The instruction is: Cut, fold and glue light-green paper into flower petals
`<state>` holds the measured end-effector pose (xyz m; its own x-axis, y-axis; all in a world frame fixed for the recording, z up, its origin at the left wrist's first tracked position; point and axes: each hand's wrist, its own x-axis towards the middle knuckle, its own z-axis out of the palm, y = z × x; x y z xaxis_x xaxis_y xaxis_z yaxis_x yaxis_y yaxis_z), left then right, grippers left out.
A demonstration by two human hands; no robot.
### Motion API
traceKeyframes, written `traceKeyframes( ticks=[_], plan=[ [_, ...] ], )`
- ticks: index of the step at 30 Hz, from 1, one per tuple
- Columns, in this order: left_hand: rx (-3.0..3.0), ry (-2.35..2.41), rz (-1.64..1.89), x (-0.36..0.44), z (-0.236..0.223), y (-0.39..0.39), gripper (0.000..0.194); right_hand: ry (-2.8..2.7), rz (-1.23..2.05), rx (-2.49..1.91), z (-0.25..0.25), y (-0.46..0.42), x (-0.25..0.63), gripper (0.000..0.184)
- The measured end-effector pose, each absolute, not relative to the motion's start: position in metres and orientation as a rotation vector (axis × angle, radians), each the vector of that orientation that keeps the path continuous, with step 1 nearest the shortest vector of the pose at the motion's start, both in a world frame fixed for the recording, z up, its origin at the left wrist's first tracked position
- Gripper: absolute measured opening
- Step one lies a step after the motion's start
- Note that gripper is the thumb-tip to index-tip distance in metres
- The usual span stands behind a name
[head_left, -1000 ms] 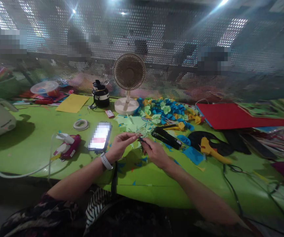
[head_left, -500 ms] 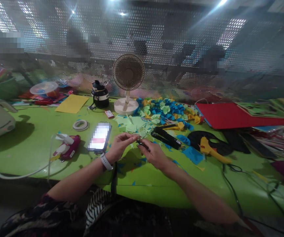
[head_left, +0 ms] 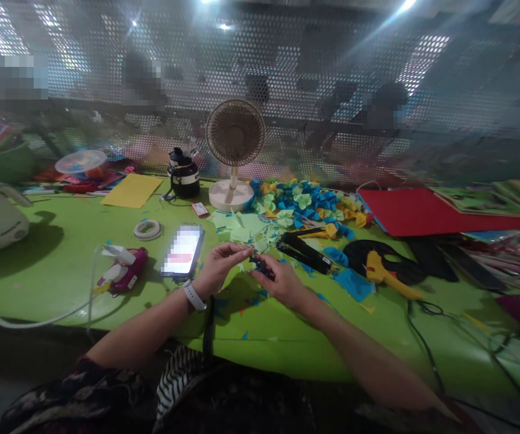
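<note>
My left hand (head_left: 220,265) hovers over the green table (head_left: 61,271), its fingers pinched on a small piece of light green paper. My right hand (head_left: 278,282) is closed around a small dark object with blue in it, right beside the left fingertips; I cannot make out what it is. Both hands meet just in front of a heap of green paper scraps (head_left: 241,226). A lit phone (head_left: 182,250) lies flat just left of my left hand. A white band sits on my left wrist.
A black stapler (head_left: 303,251) and a yellow glue gun (head_left: 388,276) lie to the right. Blue, green and yellow paper flowers (head_left: 307,202) pile by a small desk fan (head_left: 235,150). A pink glue gun (head_left: 124,270), tape roll (head_left: 147,228), red card (head_left: 422,211) and cables are also here.
My right hand has shifted slightly left and closer to my left fingertips, turning the small dark object. The left hand has hardly moved.
</note>
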<state>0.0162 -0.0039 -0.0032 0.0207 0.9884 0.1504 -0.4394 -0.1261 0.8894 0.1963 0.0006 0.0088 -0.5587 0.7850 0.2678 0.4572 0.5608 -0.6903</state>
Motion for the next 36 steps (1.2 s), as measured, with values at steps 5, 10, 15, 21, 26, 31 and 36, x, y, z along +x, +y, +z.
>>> traceKeyframes(
  ticks=[5, 10, 15, 21, 26, 31, 36],
  plan=[
    [1.037, 0.790, 1.439, 0.0160, 0.0000, -0.0056, 0.016, -2.205, 0.741, -1.057, 0.0092, 0.0000, 0.1961, 0.028],
    [1.077, 0.805, 1.432, 0.0155, 0.0005, -0.0054, 0.017, -2.231, 0.776, -1.000, 0.0119, 0.0017, 0.1977, 0.029],
    [1.106, 0.810, 1.395, 0.0150, 0.0006, -0.0054, 0.017, -2.250, 0.795, -0.962, 0.0104, 0.0023, 0.1981, 0.031],
    [1.080, 0.802, 1.399, 0.0150, -0.0007, -0.0053, 0.016, -2.207, 0.741, -1.014, 0.0084, 0.0015, 0.1972, 0.030],
    [1.061, 0.825, 1.381, 0.0154, -0.0018, -0.0046, 0.019, -2.203, 0.706, -1.025, 0.0114, 0.0013, 0.1973, 0.029],
    [1.046, 0.786, 1.351, 0.0161, -0.0016, -0.0047, 0.019, -2.198, 0.679, -1.030, 0.0114, 0.0000, 0.1964, 0.029],
    [1.064, 0.799, 1.329, 0.0163, -0.0026, -0.0049, 0.021, -2.203, 0.676, -1.008, 0.0087, 0.0001, 0.1967, 0.030]
  ],
)
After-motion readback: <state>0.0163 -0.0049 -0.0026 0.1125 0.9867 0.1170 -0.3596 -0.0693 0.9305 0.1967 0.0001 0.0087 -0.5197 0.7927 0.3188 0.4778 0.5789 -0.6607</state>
